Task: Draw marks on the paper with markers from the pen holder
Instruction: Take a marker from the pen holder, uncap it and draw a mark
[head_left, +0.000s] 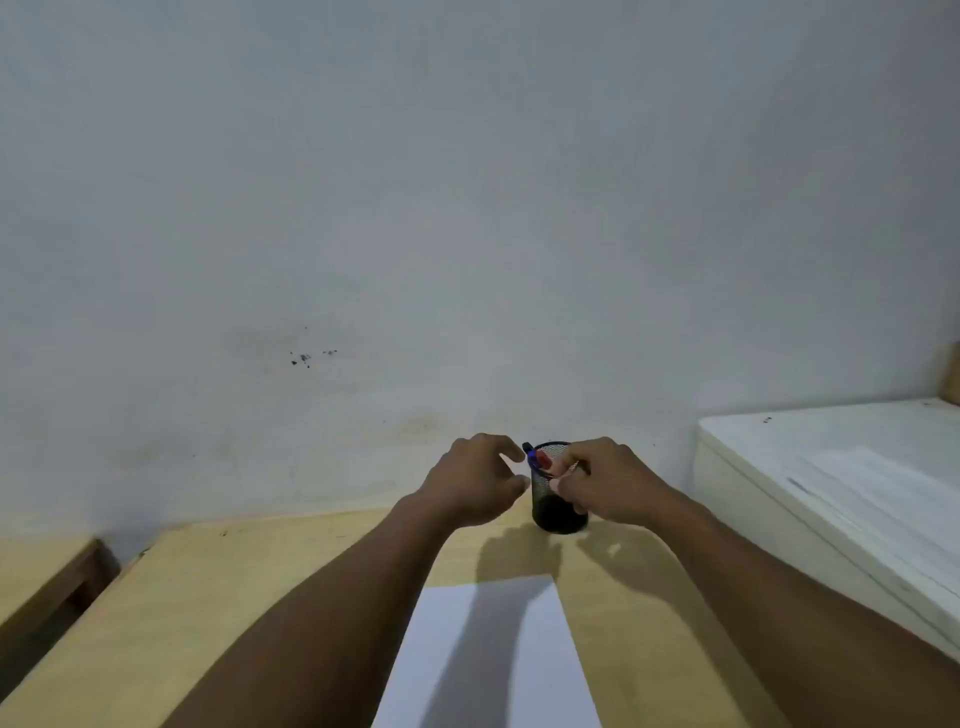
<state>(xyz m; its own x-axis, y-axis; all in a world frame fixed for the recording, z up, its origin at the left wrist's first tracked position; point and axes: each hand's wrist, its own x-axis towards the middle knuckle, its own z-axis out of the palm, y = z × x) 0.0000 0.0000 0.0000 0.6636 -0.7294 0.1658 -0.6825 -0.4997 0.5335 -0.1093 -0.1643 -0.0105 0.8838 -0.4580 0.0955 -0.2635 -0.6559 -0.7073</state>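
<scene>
The right grip (597, 480) is bunched at the rim of the pen holder (558, 506), fingertips pinched around a thin pale shaft; whether that shaft is a marker cannot be told at this size. The left grip (475, 480) sits just to the left of the holder, fingers curled loosely and spread, holding nothing, its thumb near the mesh wall. Between the two grips, a blue marker (531, 458) and a red marker (544, 460) stand tilted out of the holder's mouth. The paper (483, 654) lies on the surface (260, 597) on the near side of both grips, well apart from the holder and unmarked where visible. Risk, as judged: the holder is a light mesh cup, and the left grip is not clearly steadying it, so a pull taken at an angle could tip it toward the paper and spill its contents. A second risk is the crowded mouth: drawing out one shaft may drag the neighbouring markers with it. A third is poor light and the arms' shadow across the paper, which could hide faint marks.
</scene>
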